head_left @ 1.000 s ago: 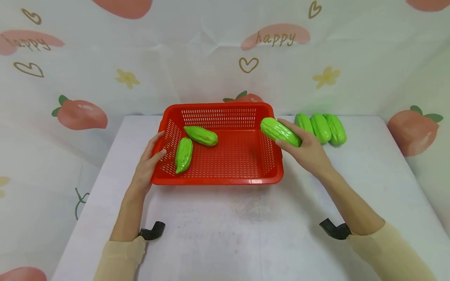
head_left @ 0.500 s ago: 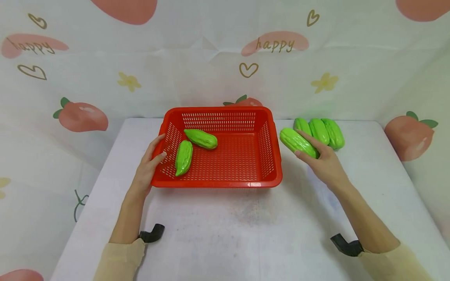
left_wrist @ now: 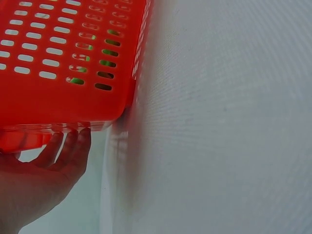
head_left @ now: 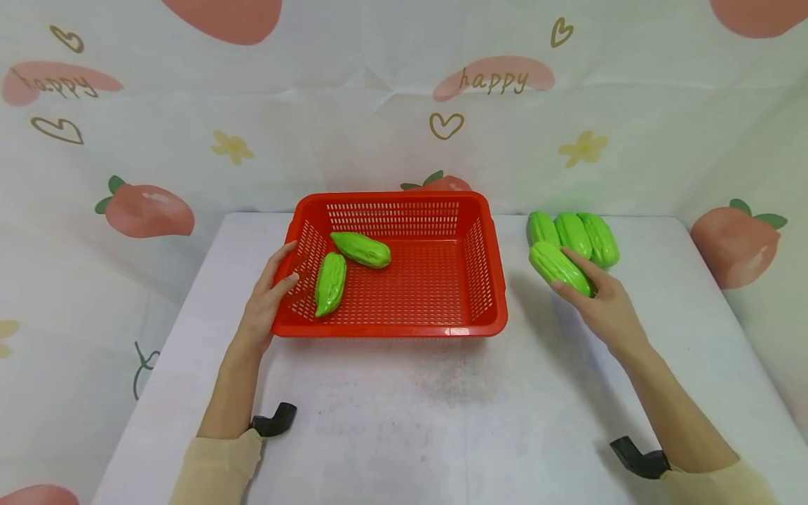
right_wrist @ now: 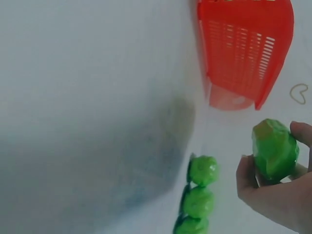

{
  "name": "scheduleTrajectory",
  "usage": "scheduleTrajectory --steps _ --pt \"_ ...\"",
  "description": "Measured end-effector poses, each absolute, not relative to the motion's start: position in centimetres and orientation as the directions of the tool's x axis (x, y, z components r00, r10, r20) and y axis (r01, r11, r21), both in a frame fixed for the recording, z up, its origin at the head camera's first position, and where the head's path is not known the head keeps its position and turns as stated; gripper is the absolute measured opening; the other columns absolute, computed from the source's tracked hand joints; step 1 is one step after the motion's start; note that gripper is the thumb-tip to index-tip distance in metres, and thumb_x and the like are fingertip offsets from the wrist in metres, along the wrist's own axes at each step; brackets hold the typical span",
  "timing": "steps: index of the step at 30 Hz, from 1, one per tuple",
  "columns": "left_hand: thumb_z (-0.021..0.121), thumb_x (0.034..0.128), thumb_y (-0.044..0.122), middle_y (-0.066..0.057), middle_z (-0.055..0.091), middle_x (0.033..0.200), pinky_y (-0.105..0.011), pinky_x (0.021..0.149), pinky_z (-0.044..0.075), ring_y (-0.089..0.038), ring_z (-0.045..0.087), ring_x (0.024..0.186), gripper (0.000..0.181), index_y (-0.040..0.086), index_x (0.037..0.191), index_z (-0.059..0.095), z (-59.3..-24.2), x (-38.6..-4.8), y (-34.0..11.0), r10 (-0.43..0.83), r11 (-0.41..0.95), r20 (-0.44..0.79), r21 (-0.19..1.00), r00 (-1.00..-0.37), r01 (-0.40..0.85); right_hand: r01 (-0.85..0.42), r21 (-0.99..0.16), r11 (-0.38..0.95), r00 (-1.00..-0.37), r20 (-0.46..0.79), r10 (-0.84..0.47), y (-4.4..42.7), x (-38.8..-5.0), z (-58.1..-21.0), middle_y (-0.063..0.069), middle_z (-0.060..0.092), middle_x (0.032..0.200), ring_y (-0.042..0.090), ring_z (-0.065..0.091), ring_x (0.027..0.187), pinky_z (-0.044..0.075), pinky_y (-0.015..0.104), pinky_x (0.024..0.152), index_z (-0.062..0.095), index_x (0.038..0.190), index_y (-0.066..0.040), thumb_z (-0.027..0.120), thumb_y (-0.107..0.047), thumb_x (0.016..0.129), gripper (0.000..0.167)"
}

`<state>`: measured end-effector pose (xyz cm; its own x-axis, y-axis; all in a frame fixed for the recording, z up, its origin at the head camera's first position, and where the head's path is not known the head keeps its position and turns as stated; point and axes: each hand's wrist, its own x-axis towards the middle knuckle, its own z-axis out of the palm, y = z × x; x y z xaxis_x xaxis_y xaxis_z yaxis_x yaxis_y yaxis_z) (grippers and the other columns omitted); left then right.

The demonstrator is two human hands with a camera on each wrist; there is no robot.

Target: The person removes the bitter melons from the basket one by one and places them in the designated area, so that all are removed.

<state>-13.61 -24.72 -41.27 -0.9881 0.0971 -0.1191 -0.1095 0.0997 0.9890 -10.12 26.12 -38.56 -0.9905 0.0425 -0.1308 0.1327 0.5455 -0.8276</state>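
Observation:
My left hand (head_left: 261,305) grips the left rim of a red plastic basket (head_left: 388,330), thumb on the inner side. The left wrist view shows its fingers (left_wrist: 73,153) against the basket's wall. Inside the basket lie two green bitter melons, one toward the back (head_left: 361,250) and one along the left side (head_left: 331,284). Right of the basket, my right hand (head_left: 606,305) holds another bitter melon (head_left: 558,268) between thumb and fingers. In the right wrist view this melon (right_wrist: 274,150) is off the table.
Three more bitter melons lie side by side at the back right of the white table (head_left: 404,421): the left one (head_left: 543,228), the middle one (head_left: 574,236) and the right one (head_left: 598,240). A patterned cloth (head_left: 353,140) hangs behind the table.
My right hand has carried the bitter melon from over the basket's right edge rightward, to just in front of the three melons. The left hand still grips the basket.

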Motion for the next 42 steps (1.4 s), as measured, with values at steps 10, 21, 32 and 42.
scheduleTrajectory --steps 10,21,32,42 --pt "0.045 0.1047 0.039 -0.004 0.028 0.155 -0.022 0.09 0.05 -0.024 0.038 0.129 0.053 0.033 0.155 0.031 -41.4 -13.6 -24.7 0.086 0.094 -0.117 0.99 -0.989 -0.109 0.145 -0.784 0.604 -0.989 -0.133 0.064 27.6 -9.4 -39.9 0.021 0.037 0.153 0.037 0.037 0.125 0.034 0.049 0.094 0.036 0.155 -0.024 0.061 -0.039 0.098 0.064" --pt "0.046 0.1044 0.039 -0.004 0.028 0.155 -0.023 0.09 0.05 -0.025 0.038 0.129 0.054 0.033 0.156 0.03 -41.4 -13.6 -24.8 0.092 0.077 -0.118 0.991 -0.989 -0.111 0.214 -0.761 0.613 -0.977 -0.176 0.122 29.0 -9.6 -41.2 0.026 0.034 0.153 0.042 0.038 0.129 0.038 0.054 0.093 0.031 0.156 -0.017 0.06 -0.043 0.097 0.071" --pt "0.047 0.104 0.038 -0.004 0.028 0.154 -0.023 0.09 0.051 -0.025 0.037 0.129 0.054 0.034 0.155 0.031 -41.4 -13.6 -24.8 0.088 0.073 -0.118 0.991 -0.989 -0.112 0.242 -0.761 0.602 -0.97 -0.177 0.166 29.3 -9.9 -42.3 0.027 0.041 0.148 0.037 0.045 0.121 0.038 0.016 0.074 0.032 0.156 -0.013 0.063 -0.04 0.097 0.072" --pt "0.047 0.1039 0.036 -0.001 0.027 0.156 -0.022 0.089 0.051 -0.025 0.036 0.13 0.053 0.035 0.154 0.031 -41.4 -13.7 -24.8 0.081 0.085 -0.135 0.988 -0.988 -0.128 0.207 -0.735 0.646 -0.977 -0.118 0.178 28.9 -10.4 -43.6 0.03 0.048 0.141 0.035 0.052 0.114 0.039 0.01 0.068 0.038 0.152 -0.006 0.066 -0.039 0.095 0.072"
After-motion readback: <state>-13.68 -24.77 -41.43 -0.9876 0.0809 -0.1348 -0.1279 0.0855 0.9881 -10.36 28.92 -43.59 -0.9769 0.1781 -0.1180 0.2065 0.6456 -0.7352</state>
